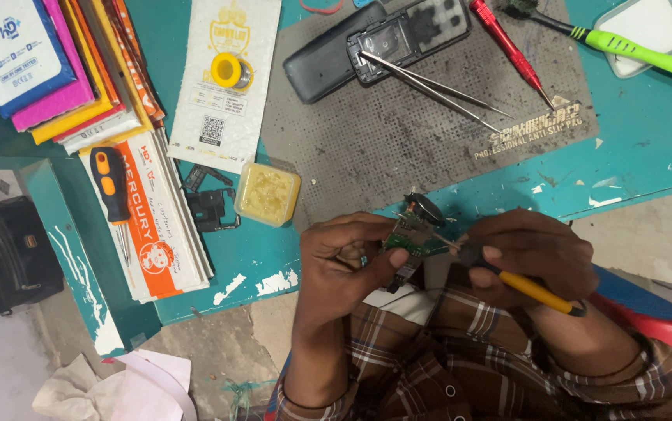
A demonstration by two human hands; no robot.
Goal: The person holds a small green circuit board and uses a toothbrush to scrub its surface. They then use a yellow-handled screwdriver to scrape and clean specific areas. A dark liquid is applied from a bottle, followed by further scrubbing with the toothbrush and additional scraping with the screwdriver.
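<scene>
My left hand [348, 261] pinches a small green circuit board [410, 234] with a round black part at its top, held just off the front edge of the teal table [648, 156]. My right hand [531, 253] grips a thin tool with a yellow and black handle [535, 290], its metal tip touching the board from the right. Both hands hover over my lap in a plaid shirt.
A grey anti-slip mat [398, 132] carries a dismantled black phone [375, 43], tweezers [429, 82] and a red screwdriver [507, 47]. A yellow paste tub [267, 193], an orange-handled screwdriver [110, 187], stacked packets [47, 70] and a green toothbrush [640, 51] lie around it.
</scene>
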